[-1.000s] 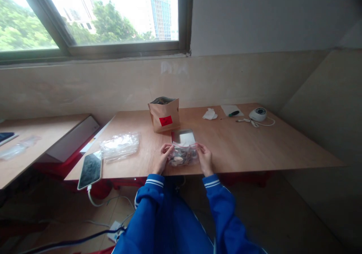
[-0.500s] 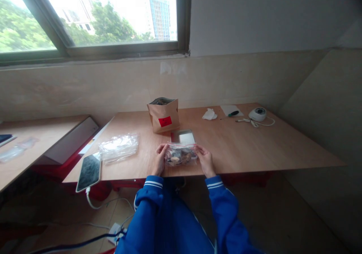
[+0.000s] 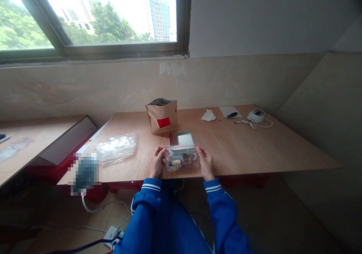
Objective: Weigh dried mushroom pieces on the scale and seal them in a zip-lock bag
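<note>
A clear zip bag with brown and pale pieces inside is held upright at the near edge of the wooden table. My left hand grips its left side and my right hand grips its right side, fingers at the red-lined top strip. Just behind the bag lies a small metal tray. Further back stands an open brown paper pouch with a red label.
A pile of empty clear bags lies to the left, with a blurred phone on a cable at the table's left corner. At the back right are a crumpled tissue, a green-handled screwdriver and a white round device.
Both hands have raised the bag's top so it now stands more upright, and it sits slightly nearer the table edge. The view has shifted a little.
</note>
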The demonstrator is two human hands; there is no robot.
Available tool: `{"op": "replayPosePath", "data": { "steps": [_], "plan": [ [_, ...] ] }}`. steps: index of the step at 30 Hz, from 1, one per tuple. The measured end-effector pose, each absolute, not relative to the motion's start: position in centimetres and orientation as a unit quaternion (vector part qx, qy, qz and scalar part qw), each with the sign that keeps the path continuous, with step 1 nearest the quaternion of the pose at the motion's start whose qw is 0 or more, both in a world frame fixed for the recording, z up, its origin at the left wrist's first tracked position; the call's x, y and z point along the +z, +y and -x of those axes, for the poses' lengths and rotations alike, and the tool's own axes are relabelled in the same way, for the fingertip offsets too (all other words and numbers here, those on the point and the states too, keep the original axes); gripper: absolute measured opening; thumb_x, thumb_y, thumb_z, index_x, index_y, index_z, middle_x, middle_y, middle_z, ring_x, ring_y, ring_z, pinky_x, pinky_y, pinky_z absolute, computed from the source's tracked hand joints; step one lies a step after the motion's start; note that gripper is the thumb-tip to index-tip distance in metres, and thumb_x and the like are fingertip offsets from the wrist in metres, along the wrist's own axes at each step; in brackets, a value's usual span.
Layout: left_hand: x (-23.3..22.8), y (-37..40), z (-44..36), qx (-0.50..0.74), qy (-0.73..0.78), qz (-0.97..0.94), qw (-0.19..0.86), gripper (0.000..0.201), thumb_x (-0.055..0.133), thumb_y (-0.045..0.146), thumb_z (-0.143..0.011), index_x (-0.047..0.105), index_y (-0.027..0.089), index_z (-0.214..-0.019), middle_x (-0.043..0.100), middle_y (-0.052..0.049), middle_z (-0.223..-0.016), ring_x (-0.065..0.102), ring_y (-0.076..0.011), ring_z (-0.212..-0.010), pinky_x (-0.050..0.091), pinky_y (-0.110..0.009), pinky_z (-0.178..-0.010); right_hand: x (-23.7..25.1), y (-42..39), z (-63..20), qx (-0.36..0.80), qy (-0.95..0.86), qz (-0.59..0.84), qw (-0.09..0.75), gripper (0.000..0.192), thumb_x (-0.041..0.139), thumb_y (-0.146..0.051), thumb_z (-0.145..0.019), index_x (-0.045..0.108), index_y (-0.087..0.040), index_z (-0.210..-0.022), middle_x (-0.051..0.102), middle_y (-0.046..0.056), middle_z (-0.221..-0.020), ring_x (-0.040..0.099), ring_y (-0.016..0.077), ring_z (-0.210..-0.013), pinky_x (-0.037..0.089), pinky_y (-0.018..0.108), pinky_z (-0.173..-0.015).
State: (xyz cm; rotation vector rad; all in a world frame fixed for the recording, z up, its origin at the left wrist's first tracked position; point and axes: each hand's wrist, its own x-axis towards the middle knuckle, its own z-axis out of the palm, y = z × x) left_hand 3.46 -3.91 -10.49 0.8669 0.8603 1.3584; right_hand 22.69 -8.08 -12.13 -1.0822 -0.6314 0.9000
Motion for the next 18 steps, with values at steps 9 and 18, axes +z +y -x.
{"op": "replayPosePath", "data": {
  "steps": [9, 18],
  "plan": [
    [-10.38, -3.9, -3.33, 0.585, 0.391, -0.402, 0.585, 0.027, 0.069, 0.037, -0.072, 0.052, 0.017, -0.071, 0.064, 0.003, -0.064, 0.05, -0.0046, -0.042, 0.031, -0.016, -0.038, -12.34, -8.07, -22.78, 0.376, -0.295, 0.492, 0.728, 0.035, 0.073, -0.049, -0.073, 0.069, -0.016, -0.084, 0.069, 0.003, -0.071, 0.061, 0.014, -0.065, 0.047, 0.024, -0.061],
    [-10.02, -4.1, -3.49, 0.525, 0.419, -0.468, 0.574, 0.034, 0.071, 0.046, -0.072, 0.062, 0.015, -0.082, 0.063, 0.002, -0.065, 0.056, -0.0083, -0.052, 0.04, -0.018, -0.047, -12.8, -7.72, -22.91, 0.406, -0.297, 0.487, 0.714, 0.04, 0.069, -0.055, -0.075, 0.065, -0.018, -0.089, 0.065, -0.001, -0.072, 0.058, 0.0131, -0.064, 0.045, 0.024, -0.061]
  ]
}}
